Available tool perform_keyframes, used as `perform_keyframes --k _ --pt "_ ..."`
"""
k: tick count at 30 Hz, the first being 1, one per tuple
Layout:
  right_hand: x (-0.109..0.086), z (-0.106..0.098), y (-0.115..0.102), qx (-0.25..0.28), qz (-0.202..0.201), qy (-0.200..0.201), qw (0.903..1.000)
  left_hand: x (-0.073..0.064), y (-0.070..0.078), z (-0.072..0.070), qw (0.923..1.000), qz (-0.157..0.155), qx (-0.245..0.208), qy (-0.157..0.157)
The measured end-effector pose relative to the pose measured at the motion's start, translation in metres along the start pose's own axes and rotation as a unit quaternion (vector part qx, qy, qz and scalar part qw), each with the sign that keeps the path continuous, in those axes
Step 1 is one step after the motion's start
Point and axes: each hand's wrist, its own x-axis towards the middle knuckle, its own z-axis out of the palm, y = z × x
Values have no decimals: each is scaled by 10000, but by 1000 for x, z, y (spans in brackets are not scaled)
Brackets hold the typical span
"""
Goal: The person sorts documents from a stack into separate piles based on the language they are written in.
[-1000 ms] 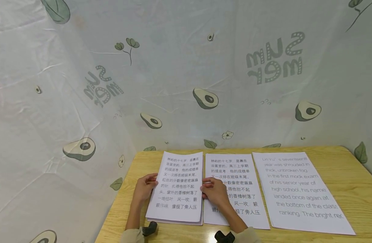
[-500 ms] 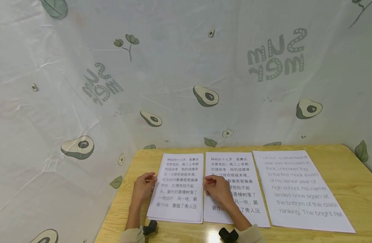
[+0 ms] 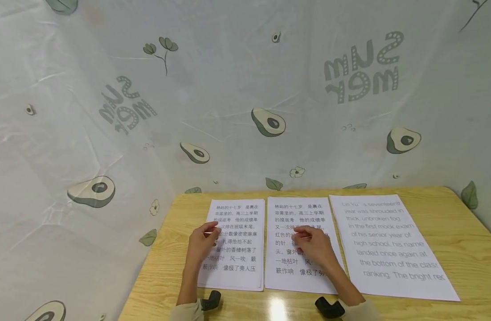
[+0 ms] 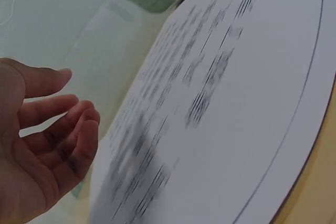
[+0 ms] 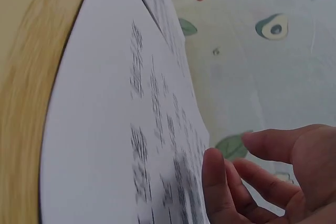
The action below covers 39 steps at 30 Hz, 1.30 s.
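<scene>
Three stacks of printed paper lie side by side. My left hand (image 3: 202, 243) hovers over the left edge of the left stack (image 3: 245, 249), which bears Chinese text. In the left wrist view the fingers (image 4: 79, 145) are loosely bent, thumb apart, with nothing between them. Over the middle stack (image 3: 283, 278), also in Chinese, is my right hand (image 3: 314, 245), covering part of its text. The right wrist view shows its fingers (image 5: 215, 182) loosely curled above the paper, holding nothing. On the right lies a stack with English text (image 3: 390, 249).
The papers rest on a wooden table (image 3: 450, 232) with a rounded far right corner. Behind and to the left hangs a pale curtain (image 3: 229, 89) printed with avocados and leaves. A black strap piece (image 3: 329, 307) sits at each wrist.
The left stack's top sheets, gripped at both sides a second ago, now lie flat and more even. Both hands have let go; the right has moved right over the middle stack, the left slightly right.
</scene>
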Motion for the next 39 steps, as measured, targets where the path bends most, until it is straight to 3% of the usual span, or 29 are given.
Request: perform_keyframes --k 8,18,27,34,39 --pt "0 -43 10 -265 158 -10 9995 -4 24 44 9985 149 -176 -498" --pt "-3 -82 25 -777 245 90 9966 -11 45 84 9944 271 -388 -944" --pt "-3 -91 32 -881 318 -85 9956 -18 52 105 9963 246 -121 -814" --pt "-2 -95 41 -1201 294 -59 9923 -17 52 117 9961 142 104 -861" --pt "-1 -98 44 -1282 281 -66 9913 -15 50 124 9955 235 286 -869"
